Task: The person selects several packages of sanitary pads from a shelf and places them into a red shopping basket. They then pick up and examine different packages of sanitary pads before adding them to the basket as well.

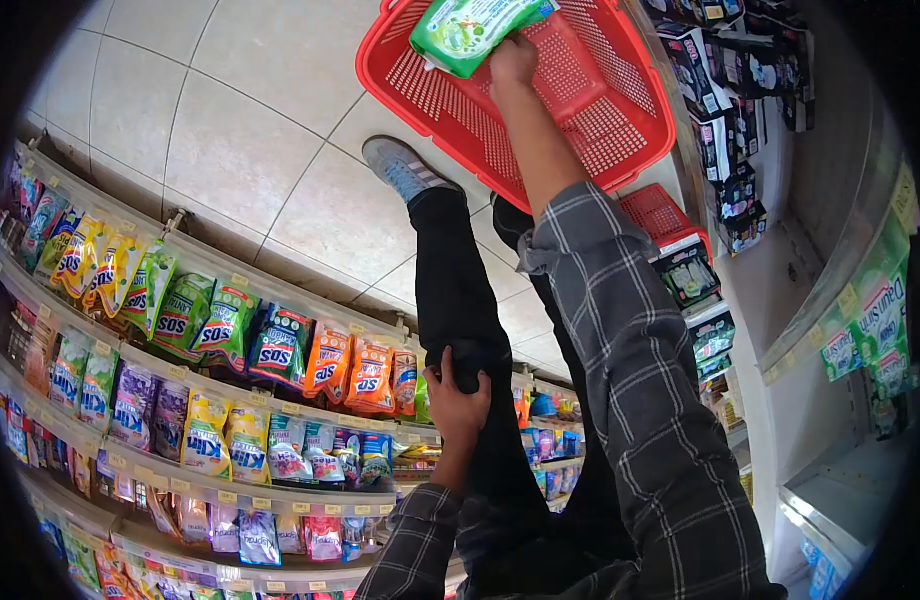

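Note:
My right hand (514, 62) grips a green and white soft pack (476, 30) by its lower edge, thumb and fingers closed on it. The pack is over the mouth of a red plastic basket (635, 85), and its top is cut off by the frame edge. The basket sits on the tiled floor with perforated sides. My left hand (458, 402) rests on my bent knee, fingers apart, holding nothing.
Shelves on the left carry several rows of coloured pouches (280, 340). At the right are black packs (725, 120) and green packs (870, 340) on shelving. A smaller red basket (662, 212) stands below the large one. My shoe (405, 168) is on the tiles (250, 110).

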A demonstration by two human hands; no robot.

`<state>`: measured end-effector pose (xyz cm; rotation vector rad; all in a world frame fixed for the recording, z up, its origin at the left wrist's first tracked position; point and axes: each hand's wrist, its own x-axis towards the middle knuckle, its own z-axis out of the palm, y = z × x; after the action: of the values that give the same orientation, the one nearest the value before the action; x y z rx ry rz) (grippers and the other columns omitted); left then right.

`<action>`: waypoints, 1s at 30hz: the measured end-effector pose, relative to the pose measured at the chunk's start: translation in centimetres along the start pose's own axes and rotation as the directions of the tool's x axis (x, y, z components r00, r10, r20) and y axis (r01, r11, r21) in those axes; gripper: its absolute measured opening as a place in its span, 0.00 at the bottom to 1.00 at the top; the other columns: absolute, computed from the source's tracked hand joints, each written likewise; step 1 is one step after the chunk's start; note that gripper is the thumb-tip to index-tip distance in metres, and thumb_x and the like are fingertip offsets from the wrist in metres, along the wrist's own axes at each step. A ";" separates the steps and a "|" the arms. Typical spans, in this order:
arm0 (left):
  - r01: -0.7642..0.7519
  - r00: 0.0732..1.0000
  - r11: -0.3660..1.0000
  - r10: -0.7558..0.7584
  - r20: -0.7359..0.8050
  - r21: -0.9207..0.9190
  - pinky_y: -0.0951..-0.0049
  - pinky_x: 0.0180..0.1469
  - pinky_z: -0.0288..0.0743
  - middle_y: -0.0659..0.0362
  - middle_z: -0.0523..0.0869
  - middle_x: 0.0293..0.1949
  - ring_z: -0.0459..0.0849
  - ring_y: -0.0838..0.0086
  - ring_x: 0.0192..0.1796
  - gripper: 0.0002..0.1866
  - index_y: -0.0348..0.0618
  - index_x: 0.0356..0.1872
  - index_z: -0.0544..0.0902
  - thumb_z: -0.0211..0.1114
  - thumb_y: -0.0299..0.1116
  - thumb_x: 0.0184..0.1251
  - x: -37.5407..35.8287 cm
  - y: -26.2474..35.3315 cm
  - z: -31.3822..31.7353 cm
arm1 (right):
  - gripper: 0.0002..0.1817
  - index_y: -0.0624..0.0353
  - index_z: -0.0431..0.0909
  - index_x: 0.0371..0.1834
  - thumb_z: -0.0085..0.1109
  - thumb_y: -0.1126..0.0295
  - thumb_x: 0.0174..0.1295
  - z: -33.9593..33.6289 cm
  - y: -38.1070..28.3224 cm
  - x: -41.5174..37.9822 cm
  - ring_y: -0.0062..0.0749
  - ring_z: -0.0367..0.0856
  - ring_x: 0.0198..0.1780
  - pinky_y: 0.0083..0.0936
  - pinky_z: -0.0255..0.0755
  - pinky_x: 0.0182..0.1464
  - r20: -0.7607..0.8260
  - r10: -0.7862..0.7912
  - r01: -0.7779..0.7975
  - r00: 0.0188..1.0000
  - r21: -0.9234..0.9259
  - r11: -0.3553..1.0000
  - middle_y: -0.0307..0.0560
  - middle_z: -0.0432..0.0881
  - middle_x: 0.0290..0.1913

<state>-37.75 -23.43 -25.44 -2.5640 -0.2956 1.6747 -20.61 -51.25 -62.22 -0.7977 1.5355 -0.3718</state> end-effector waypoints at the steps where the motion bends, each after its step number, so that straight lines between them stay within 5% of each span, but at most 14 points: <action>1: 0.008 1.000 1.000 -0.008 0.004 -0.002 0.51 0.57 0.77 0.45 0.72 0.60 0.78 0.48 0.61 0.39 0.54 0.71 0.71 0.69 0.49 0.55 0.1 0.2 0.0 | 0.12 0.62 0.84 0.44 0.51 0.72 0.64 -1.4 0.4 1.1 0.43 0.83 0.44 0.34 0.75 0.49 0.079 -0.137 0.152 0.987 -0.229 0.961 0.50 0.85 0.42; 3: -0.011 1.000 1.000 0.011 -0.018 0.014 0.51 0.57 0.77 0.44 0.72 0.60 0.77 0.48 0.61 0.39 0.54 0.71 0.71 0.69 0.49 0.55 0.0 0.0 0.3 | 0.12 0.61 0.84 0.45 0.53 0.71 0.64 -5.7 1.3 4.1 0.48 0.83 0.46 0.36 0.75 0.50 0.316 -0.327 0.454 0.891 -0.583 0.674 0.54 0.85 0.43; 5: -0.007 1.000 1.000 0.007 -0.019 0.016 0.50 0.58 0.77 0.44 0.72 0.60 0.77 0.48 0.62 0.39 0.54 0.71 0.71 0.68 0.49 0.55 0.2 0.0 0.1 | 0.10 0.63 0.82 0.44 0.54 0.72 0.64 -8.0 -2.1 3.8 0.52 0.82 0.48 0.36 0.74 0.51 0.539 -0.307 0.614 0.784 -0.603 0.510 0.59 0.82 0.42; 8: 0.013 1.000 1.000 -0.012 0.010 -0.004 0.50 0.59 0.76 0.43 0.72 0.60 0.77 0.48 0.62 0.39 0.54 0.71 0.70 0.68 0.49 0.55 0.1 0.3 -0.2 | 0.09 0.64 0.82 0.43 0.55 0.72 0.66 -10.3 -3.5 5.3 0.48 0.82 0.49 0.34 0.74 0.52 0.810 -0.174 0.761 0.560 -0.421 0.493 0.57 0.82 0.44; 11: -0.002 1.000 1.000 0.002 -0.007 0.000 0.50 0.59 0.76 0.43 0.72 0.60 0.76 0.47 0.63 0.39 0.54 0.71 0.70 0.68 0.48 0.55 0.2 0.2 -0.1 | 0.10 0.63 0.83 0.45 0.56 0.73 0.66 -9.0 -5.3 5.3 0.43 0.82 0.50 0.32 0.73 0.53 0.887 0.083 0.768 0.454 -0.436 0.469 0.54 0.82 0.45; 14: -0.001 1.000 1.000 0.001 -0.010 0.012 0.50 0.59 0.76 0.43 0.72 0.60 0.76 0.47 0.63 0.39 0.54 0.71 0.70 0.68 0.48 0.56 0.2 0.4 -0.2 | 0.11 0.62 0.83 0.48 0.57 0.71 0.66 -7.0 -5.7 5.0 0.36 0.82 0.50 0.30 0.73 0.53 0.870 0.133 0.682 0.475 -0.459 0.569 0.50 0.84 0.47; 15: 0.001 1.000 1.000 -0.001 -0.004 0.002 0.50 0.59 0.76 0.43 0.72 0.60 0.76 0.47 0.63 0.39 0.53 0.71 0.71 0.68 0.48 0.56 0.3 0.3 -0.1 | 0.12 0.62 0.84 0.49 0.58 0.69 0.68 -6.7 -4.2 5.5 0.33 0.82 0.48 0.28 0.73 0.53 0.882 -0.090 0.742 0.463 -0.330 0.584 0.46 0.86 0.45; 18: 0.008 1.000 1.000 -0.008 0.002 -0.008 0.50 0.58 0.77 0.43 0.72 0.60 0.76 0.47 0.63 0.39 0.53 0.71 0.71 0.68 0.47 0.56 0.0 0.1 -0.2 | 0.12 0.61 0.84 0.48 0.57 0.66 0.70 -5.9 -2.5 7.2 0.31 0.82 0.46 0.27 0.73 0.52 0.700 0.130 0.453 0.703 -0.581 0.676 0.44 0.87 0.43; 25: 0.014 1.000 1.000 -0.014 0.002 -0.008 0.51 0.61 0.75 0.40 0.71 0.61 0.76 0.44 0.62 0.38 0.52 0.70 0.72 0.71 0.46 0.56 0.1 0.7 -0.5 | 0.13 0.60 0.85 0.46 0.56 0.64 0.71 -6.2 -1.3 5.9 0.27 0.81 0.42 0.27 0.73 0.49 0.571 0.063 0.285 0.819 -0.499 0.818 0.42 0.86 0.39; 28: 0.001 1.000 1.000 -0.001 0.002 0.003 0.50 0.56 0.78 0.42 0.72 0.59 0.76 0.47 0.61 0.39 0.53 0.71 0.71 0.68 0.49 0.55 0.2 0.4 -0.2 | 0.12 0.61 0.85 0.46 0.56 0.65 0.71 -6.1 -1.0 4.9 0.31 0.83 0.42 0.30 0.73 0.51 0.567 0.026 0.283 0.823 -0.450 0.847 0.45 0.87 0.40; 30: 0.004 1.000 1.000 -0.004 -0.006 0.012 0.50 0.57 0.77 0.42 0.72 0.59 0.76 0.47 0.61 0.39 0.52 0.70 0.71 0.68 0.48 0.55 0.1 0.4 -0.2 | 0.13 0.62 0.84 0.47 0.55 0.65 0.72 -6.1 -1.7 4.6 0.36 0.85 0.43 0.32 0.74 0.51 0.657 -0.389 0.719 0.646 -0.353 0.598 0.50 0.87 0.41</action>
<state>-37.48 -23.76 -25.53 -2.5575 -0.2886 1.6623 -25.87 -56.91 -63.56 -1.7792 0.8022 -0.1033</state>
